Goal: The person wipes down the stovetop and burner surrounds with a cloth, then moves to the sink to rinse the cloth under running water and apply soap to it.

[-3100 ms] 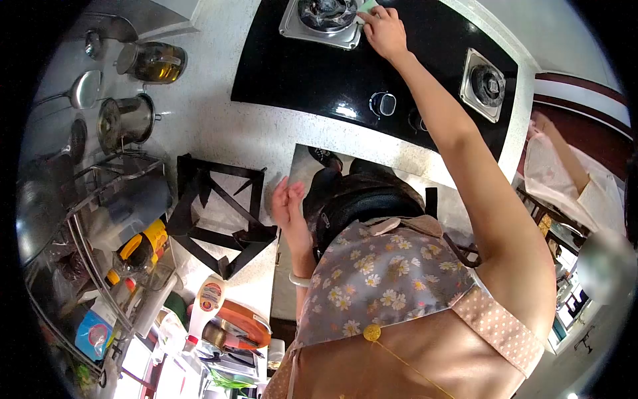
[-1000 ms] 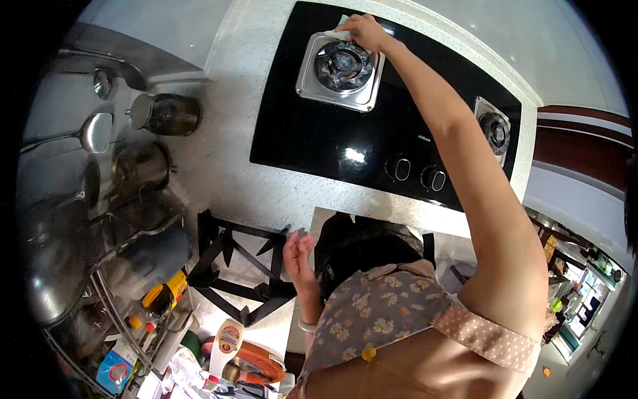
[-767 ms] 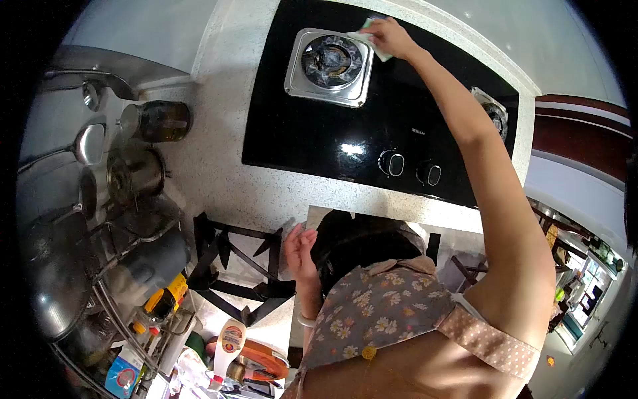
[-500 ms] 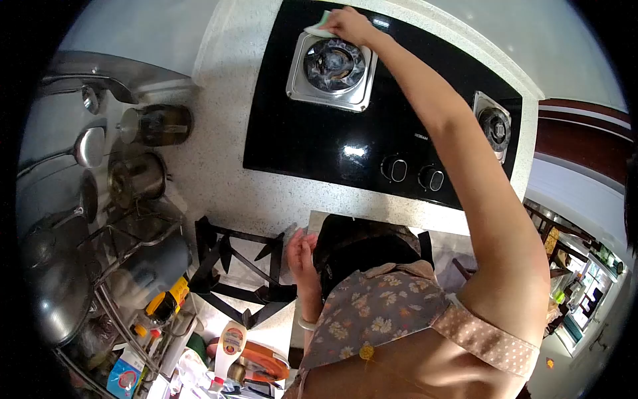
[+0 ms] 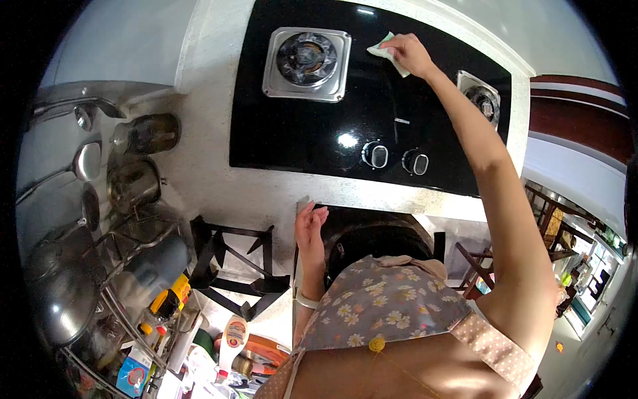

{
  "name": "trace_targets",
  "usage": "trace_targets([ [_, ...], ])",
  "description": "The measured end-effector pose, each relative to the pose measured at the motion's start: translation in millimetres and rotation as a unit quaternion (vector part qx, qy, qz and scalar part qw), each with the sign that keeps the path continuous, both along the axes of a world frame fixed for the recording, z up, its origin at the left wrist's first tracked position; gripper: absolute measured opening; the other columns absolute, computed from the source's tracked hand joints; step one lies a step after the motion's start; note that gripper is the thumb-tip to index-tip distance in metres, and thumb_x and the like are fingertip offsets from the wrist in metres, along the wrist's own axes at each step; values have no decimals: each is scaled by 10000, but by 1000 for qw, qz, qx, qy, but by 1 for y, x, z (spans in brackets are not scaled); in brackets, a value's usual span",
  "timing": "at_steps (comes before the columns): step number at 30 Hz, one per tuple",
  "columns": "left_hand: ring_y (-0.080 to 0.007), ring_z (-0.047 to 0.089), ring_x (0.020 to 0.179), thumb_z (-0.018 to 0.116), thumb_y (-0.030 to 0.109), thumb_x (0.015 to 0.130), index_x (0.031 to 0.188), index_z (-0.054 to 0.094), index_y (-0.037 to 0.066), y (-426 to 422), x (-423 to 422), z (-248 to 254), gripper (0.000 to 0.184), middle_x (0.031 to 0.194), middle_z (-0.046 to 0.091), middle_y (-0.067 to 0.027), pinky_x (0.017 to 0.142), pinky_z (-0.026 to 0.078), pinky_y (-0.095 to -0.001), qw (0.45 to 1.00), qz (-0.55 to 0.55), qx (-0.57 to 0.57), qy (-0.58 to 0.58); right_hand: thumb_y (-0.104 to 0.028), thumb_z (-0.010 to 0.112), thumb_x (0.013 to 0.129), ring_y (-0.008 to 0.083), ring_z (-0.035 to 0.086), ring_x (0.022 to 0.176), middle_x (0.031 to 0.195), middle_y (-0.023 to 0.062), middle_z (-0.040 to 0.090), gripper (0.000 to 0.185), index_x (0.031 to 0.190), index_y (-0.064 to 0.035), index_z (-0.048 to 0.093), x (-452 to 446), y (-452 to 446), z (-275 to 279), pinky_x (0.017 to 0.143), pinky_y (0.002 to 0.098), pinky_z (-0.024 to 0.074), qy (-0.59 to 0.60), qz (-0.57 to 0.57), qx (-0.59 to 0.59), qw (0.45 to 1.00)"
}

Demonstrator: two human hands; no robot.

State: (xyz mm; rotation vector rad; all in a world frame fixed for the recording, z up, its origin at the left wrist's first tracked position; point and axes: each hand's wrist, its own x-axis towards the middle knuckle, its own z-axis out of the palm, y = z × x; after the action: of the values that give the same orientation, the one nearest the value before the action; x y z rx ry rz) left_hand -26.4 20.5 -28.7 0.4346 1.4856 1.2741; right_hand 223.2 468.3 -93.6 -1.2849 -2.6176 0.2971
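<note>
At the left, a wire rack (image 5: 128, 326) borders the counter (image 5: 206, 163), and a black pan support (image 5: 271, 284) lies just beside it. The stove's (image 5: 279, 133) glass comes next, its left burner (image 5: 307, 63) set well in from the front edge. Below that edge, the left hand (image 5: 310, 229) is raised, relaxed, fingers loosely bent (whether the tips touch the counter, I cannot tell). Past a strip of bare black glass, the pale cloth (image 5: 391, 53) lies right of that burner, behind the knobs (image 5: 374, 154), pinched in the right hand (image 5: 409, 54). Rightmost, the right burner (image 5: 480, 98) sits beside the forearm.
</note>
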Motion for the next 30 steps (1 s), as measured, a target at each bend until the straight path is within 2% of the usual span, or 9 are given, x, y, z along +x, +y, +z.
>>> trace_targets([
  [2, -225, 630, 1096, 470, 153, 1069, 1358, 487, -14, 11, 14, 11, 334, 1156, 639, -150, 1018, 501, -377, 1000, 0, -11, -8, -137, 631, 962, 177, 618, 997, 1061, 38, 686, 228, 1170, -136, 724, 7, -17, 21, 912, 356, 510, 147, -141, -290, 935],
  [6, -218, 623, 1095, 472, 160, 1068, 1357, 482, -26, 28, 41, 25, 344, 1151, 637, -150, 1026, 491, -367, 999, -8, 5, 34, -163, 583, 991, 229, 616, 1197, 1313, 93, 618, 478, 1453, -103, 477, 15, -42, 60, 1045, 428, 506, 587, -70, -583, 557],
  [18, -218, 621, 1112, 470, 220, 1075, 1375, 477, -17, 21, 119, 46, 382, 1178, 628, -142, 1029, 481, -364, 997, -19, -18, 67, -450, 464, 1050, 255, 568, 1226, 1340, 73, 559, 489, 1416, -127, 500, 48, -60, 97, 1063, 479, 459, 599, -139, -639, 462],
  [19, -223, 621, 1126, 470, 251, 1078, 1380, 476, -13, 19, 122, 49, 402, 1182, 622, -137, 1040, 478, -366, 997, -20, -26, 70, -390, 571, 1011, 272, 567, 1218, 1338, 81, 564, 455, 1381, -128, 546, 49, -58, 95, 1070, 452, 439, 570, -150, -607, 534],
  [21, -217, 614, 1129, 467, 245, 1079, 1390, 465, -17, 22, 131, 57, 407, 1183, 617, -133, 1042, 471, -360, 997, -7, -50, 60, -323, 639, 969, 279, 545, 1244, 1343, 90, 562, 478, 1392, -124, 538, 53, -54, 56, 1089, 438, 424, 297, -170, -278, 898],
  [22, -214, 610, 1131, 466, 242, 1079, 1395, 460, -19, 24, 135, 61, 410, 1184, 614, -132, 1042, 468, -356, 997, 0, -63, 55, -289, 673, 948, 283, 533, 1257, 1346, 94, 561, 498, 1397, -123, 533, 53, -56, 35, 1098, 431, 417, 121, -161, -71, 977],
  [23, -211, 609, 1124, 469, 226, 1076, 1400, 451, -24, 25, 135, 62, 409, 1181, 611, -125, 1045, 466, -358, 996, -6, -66, 61, -182, 711, 899, 302, 499, 1295, 1346, 101, 571, 562, 1418, -112, 505, 50, -63, 25, 1095, 456, 430, 85, -173, 124, 973],
  [26, -229, 606, 1137, 473, 218, 1072, 1411, 435, -20, 22, 134, 56, 416, 1186, 613, -127, 1050, 458, -371, 997, 0, -57, 60, -116, 688, 893, 316, 455, 1330, 1393, 95, 541, 572, 1431, -117, 497, 34, -91, 35, 1072, 473, 435, 106, -134, 160, 972],
  [30, -221, 604, 1136, 497, 211, 1067, 1402, 447, -7, 17, 127, 45, 404, 1186, 618, -117, 1047, 458, -376, 996, 15, -66, 61, -151, 647, 948, 313, 585, 1237, 1279, 164, 635, 432, 1360, -88, 533, 47, -72, 5, 994, 458, 508, 97, -201, -35, 974],
])
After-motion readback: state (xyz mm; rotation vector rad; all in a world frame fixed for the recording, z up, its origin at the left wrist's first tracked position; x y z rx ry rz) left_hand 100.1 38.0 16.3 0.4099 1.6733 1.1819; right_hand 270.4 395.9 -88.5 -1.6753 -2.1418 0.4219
